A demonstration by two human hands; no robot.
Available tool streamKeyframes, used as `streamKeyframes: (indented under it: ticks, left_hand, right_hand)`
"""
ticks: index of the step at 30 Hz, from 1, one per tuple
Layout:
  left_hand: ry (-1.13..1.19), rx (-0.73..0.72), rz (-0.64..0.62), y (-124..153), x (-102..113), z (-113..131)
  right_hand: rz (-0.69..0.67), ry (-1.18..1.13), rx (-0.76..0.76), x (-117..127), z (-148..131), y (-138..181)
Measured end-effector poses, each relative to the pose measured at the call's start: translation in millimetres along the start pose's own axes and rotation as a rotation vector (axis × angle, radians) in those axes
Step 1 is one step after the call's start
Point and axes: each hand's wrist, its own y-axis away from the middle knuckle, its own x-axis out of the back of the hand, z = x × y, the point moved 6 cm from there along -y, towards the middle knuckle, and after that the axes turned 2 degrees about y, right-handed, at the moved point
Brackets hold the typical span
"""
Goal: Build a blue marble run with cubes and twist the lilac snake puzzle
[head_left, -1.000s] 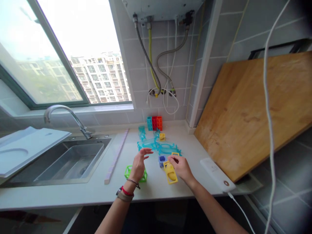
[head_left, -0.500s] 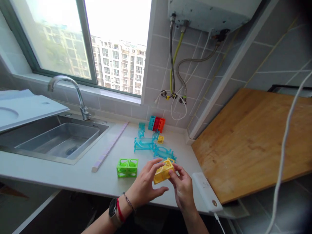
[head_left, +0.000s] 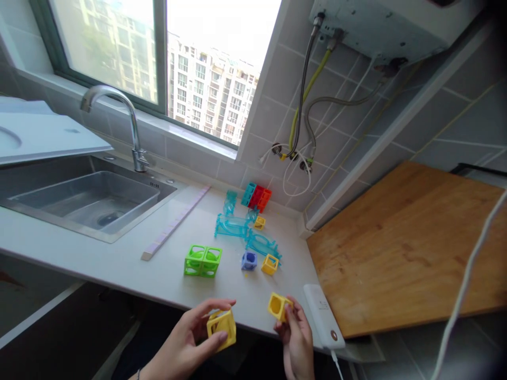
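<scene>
My left hand [head_left: 190, 338] grips a yellow hollow cube [head_left: 222, 328] at the counter's front edge. My right hand [head_left: 297, 338] pinches a second yellow cube [head_left: 278, 306] a little to the right. The two cubes are apart. On the white counter [head_left: 130, 264] beyond them lie a green double cube [head_left: 203, 260], a small blue cube [head_left: 249, 260], a small yellow cube [head_left: 270, 264], clear turquoise track pieces [head_left: 237, 229] and a teal, red and orange block row [head_left: 256, 196] by the wall.
A steel sink [head_left: 87, 203] with a tap [head_left: 134, 137] lies at left. A pale strip [head_left: 174, 224] lies beside it. A white power strip [head_left: 322, 316] sits right of my right hand. A large wooden board [head_left: 412, 243] leans at right; a white cable [head_left: 467, 274] hangs there.
The yellow double block that both hands held together has come apart into two cubes, one in each hand. My hands moved toward the counter's front edge, and the view turned left and down.
</scene>
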Motion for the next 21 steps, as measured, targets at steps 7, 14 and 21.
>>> streamKeyframes:
  ticks: [7, 14, 21]
  left_hand:
    - [-0.347, -0.308, 0.219, -15, 57, 106]
    - [-0.887, -0.344, 0.333, -126, 123, 128]
    - [-0.92, -0.186, 0.342, -213, 162, 78]
  right_hand:
    - [-0.02, 0.049, 0.118, 7, -27, -37]
    - [-0.182, 0.249, 0.18, 3, -10, -49]
    - [-0.213, 0.207, 0.197, 2, -17, -40]
